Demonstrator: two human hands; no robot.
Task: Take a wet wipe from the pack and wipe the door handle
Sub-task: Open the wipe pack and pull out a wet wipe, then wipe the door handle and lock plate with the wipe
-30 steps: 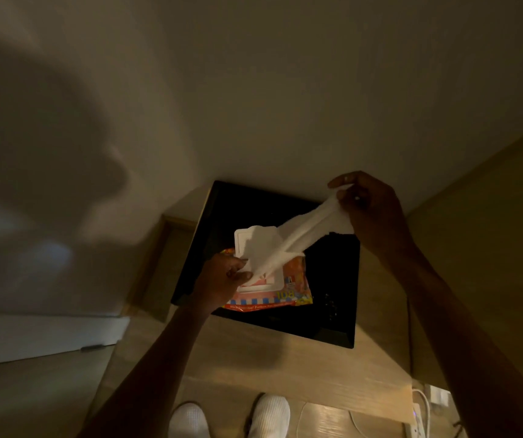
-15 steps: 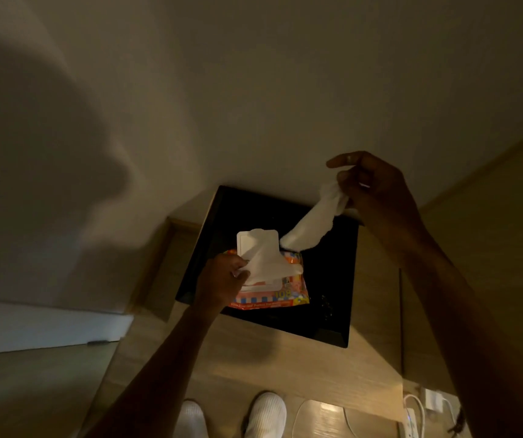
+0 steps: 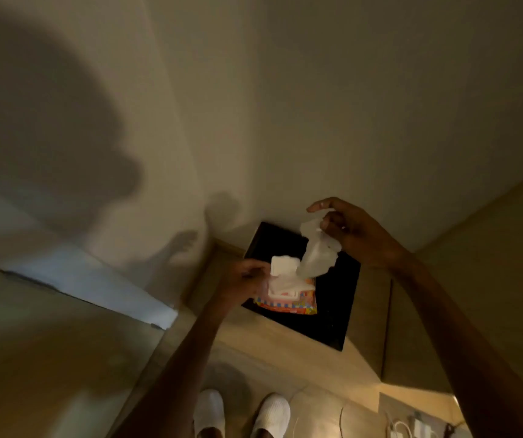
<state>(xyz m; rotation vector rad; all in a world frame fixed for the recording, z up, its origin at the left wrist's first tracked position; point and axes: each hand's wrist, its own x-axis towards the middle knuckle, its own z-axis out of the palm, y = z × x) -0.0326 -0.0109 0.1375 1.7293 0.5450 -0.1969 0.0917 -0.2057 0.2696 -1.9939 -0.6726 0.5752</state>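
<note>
An orange wet wipe pack (image 3: 288,303) with its white lid flipped up lies on a black tray (image 3: 332,308). My left hand (image 3: 247,276) presses on the pack's left side at the lid. A crumpled white wet wipe (image 3: 318,252) hangs free above the pack, pinched at its top by my right hand (image 3: 355,233). Another wipe pokes out of the pack's opening. No door handle is in view.
The tray sits on a light wooden ledge (image 3: 288,346) against a pale wall (image 3: 317,105). A wooden panel (image 3: 490,263) rises on the right. White slippers (image 3: 241,412) and cables (image 3: 405,425) are on the floor below.
The wipe has come free of the pack; my right hand lifted it up and it now dangles bunched. The left hand stays on the pack. The camera shifted.
</note>
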